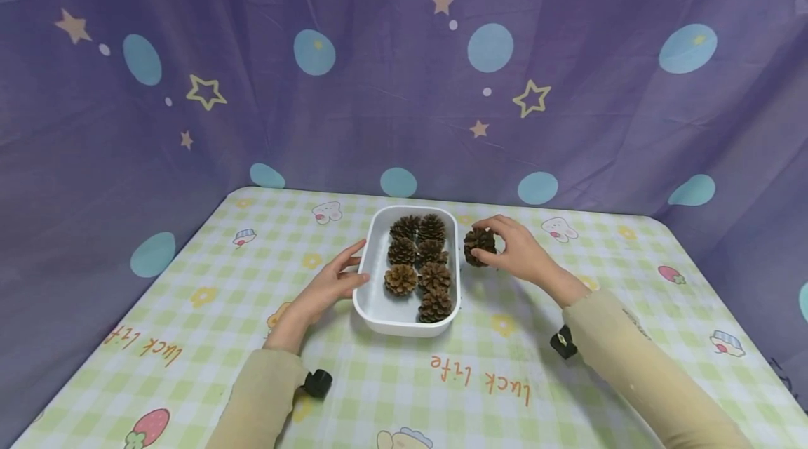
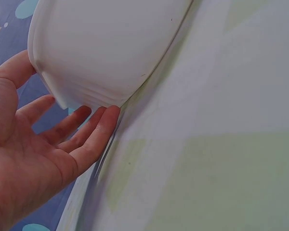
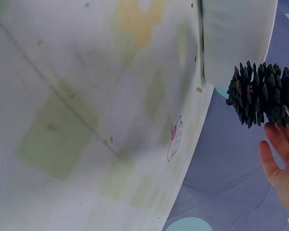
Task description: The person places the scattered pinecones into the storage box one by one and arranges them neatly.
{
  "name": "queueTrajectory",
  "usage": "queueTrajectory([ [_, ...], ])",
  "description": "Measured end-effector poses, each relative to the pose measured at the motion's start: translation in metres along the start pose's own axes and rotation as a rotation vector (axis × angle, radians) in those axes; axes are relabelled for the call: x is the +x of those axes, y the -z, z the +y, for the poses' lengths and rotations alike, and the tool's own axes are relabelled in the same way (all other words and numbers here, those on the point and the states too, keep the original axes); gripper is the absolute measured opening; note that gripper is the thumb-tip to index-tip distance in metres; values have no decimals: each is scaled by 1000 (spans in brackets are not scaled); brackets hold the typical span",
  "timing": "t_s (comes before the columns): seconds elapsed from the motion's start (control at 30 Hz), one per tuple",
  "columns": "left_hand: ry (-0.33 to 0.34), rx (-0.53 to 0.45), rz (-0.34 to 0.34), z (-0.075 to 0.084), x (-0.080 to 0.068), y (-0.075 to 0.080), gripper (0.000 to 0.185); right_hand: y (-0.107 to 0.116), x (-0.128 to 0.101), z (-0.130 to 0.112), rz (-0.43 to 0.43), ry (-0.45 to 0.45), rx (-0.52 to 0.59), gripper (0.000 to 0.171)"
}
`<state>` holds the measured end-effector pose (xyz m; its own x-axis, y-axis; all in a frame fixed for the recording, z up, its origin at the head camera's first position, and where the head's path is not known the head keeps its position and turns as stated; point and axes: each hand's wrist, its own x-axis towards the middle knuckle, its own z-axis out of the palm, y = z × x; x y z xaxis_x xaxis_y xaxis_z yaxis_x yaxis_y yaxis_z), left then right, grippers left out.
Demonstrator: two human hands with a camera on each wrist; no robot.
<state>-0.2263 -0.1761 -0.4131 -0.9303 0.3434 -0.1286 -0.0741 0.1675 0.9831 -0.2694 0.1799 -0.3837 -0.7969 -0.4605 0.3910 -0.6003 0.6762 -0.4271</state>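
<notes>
A white rectangular tray [image 1: 372, 302] with rounded corners stands on the table, with several brown pine cones [image 1: 400, 280] in it: a full column along its right side and a shorter one beside it. My left hand [image 1: 331, 284] holds the tray's left side, thumb at the rim and fingertips against the outer wall [image 2: 101, 48]. Just outside the tray's right edge, my right hand [image 1: 514, 249] grips another pine cone [image 1: 477, 247] between thumb and fingers. In the right wrist view that pine cone [image 3: 260, 94] shows beside the tray's wall [image 3: 236, 38], and the hand is partly cut off.
A green-and-white checked cloth [image 1: 208, 337] with printed flowers, strawberries and lettering covers the table. Behind it hangs a purple curtain [image 1: 391, 98] with stars and blue ovals. Small dark specks [image 3: 199, 90] lie on the cloth near the tray. Each wrist wears a black camera [image 1: 318, 384].
</notes>
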Motion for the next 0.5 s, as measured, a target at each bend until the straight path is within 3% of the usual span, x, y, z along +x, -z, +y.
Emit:
queueTrajectory([
  [0.27,-9,21,11,-9,5,2,63,2,-1,-10,15,29,-16,43],
  [0.5,-1,4,-5,5,-4,-2,67,3,-1,-19,41,55,-35,43],
])
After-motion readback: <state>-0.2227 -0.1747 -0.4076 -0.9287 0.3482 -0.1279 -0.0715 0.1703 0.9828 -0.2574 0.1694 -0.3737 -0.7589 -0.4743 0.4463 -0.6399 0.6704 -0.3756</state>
